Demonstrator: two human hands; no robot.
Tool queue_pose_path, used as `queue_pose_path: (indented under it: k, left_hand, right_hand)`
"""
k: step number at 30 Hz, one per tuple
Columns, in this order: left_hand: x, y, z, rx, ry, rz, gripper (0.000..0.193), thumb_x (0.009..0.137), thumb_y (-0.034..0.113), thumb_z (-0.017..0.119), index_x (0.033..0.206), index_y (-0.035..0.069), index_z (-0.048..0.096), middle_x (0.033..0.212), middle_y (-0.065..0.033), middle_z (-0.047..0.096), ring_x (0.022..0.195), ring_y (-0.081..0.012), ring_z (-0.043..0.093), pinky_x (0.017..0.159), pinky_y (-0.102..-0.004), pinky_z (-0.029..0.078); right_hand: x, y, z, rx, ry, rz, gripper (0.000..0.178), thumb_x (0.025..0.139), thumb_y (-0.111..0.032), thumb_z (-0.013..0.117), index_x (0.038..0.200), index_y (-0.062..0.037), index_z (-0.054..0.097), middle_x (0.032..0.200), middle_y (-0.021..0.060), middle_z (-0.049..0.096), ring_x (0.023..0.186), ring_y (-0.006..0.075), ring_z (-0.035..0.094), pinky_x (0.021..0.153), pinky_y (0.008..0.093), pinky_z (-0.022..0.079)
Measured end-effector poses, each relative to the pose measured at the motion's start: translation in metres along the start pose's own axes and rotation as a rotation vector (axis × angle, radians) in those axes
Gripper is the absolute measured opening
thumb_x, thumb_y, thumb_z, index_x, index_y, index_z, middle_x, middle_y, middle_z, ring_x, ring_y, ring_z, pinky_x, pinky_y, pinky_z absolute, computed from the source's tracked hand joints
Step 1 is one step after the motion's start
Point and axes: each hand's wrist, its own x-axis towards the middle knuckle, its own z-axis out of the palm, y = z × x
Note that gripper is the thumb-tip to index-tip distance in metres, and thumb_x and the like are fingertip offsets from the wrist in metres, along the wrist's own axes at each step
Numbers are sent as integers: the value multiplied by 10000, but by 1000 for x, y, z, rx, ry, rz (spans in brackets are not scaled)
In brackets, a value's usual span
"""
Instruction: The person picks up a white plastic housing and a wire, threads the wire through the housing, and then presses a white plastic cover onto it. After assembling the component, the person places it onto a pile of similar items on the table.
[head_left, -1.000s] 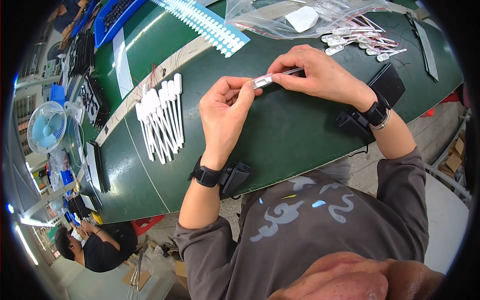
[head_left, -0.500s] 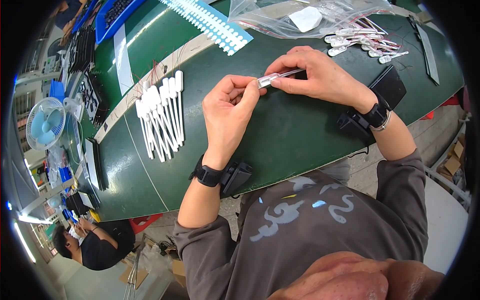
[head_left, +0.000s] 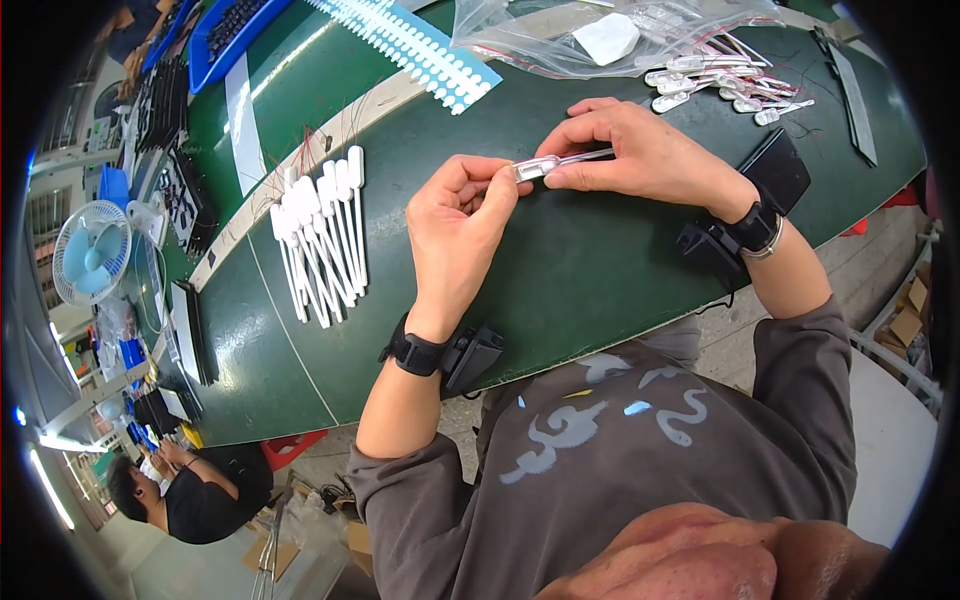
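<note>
My left hand [head_left: 452, 225] pinches one end of a small stick-shaped plastic part [head_left: 537, 169] with a clear, paddle-like head and a thin stem. Thumb and forefinger of my right hand [head_left: 645, 150] close around it where the head meets the stem, and the stem runs back under that palm. A thin red line, perhaps a wire, shows along the part. It is held level, just above the green table [head_left: 590, 270]. Left of my hands, several white paddle-headed sticks [head_left: 330, 200] lie in a fanned row with fine red wires at their heads.
Similar clear-headed parts with wires [head_left: 715, 85] lie piled at the far right beside a clear plastic bag [head_left: 540, 40]. A sheet of white stickers [head_left: 430, 62] and a blue bin [head_left: 215, 60] are at the back. A black flat device [head_left: 775, 172] lies by my right wrist. Another person [head_left: 205, 490] sits at left.
The right forefinger has lifted slightly off the part, showing more of its clear head. Both hands otherwise stay in nearly the same place.
</note>
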Motion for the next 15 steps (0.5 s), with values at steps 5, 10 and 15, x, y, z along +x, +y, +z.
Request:
queue_pose_path:
  k: [5,10,15]
  left_hand:
    - [4,-4,-6,-18,9,-7,124,942,96,631,976,-22,651,864,-66,728,611,5,524,519,-164,391]
    - [7,-6,-8,-21,-10,-40,149,953,134,620,980,-10,647,851,-76,732,534,13,456,458,-171,337]
    - [9,-5,-9,-1,-38,-87,161,958,153,615,990,-2,645,851,-85,732,518,10,440,454,-172,334]
  right_hand:
    - [-5,1,-6,-13,28,-15,228,886,-210,684,1045,-49,712,914,67,662,879,201,603,795,310,474]
    - [-4,6,-10,-24,24,9,219,882,-193,680,1045,-50,713,896,68,661,867,202,606,787,316,475]
    - [-4,5,-12,-112,12,-9,201,886,-179,675,1031,-46,712,890,65,665,858,194,607,783,314,473]
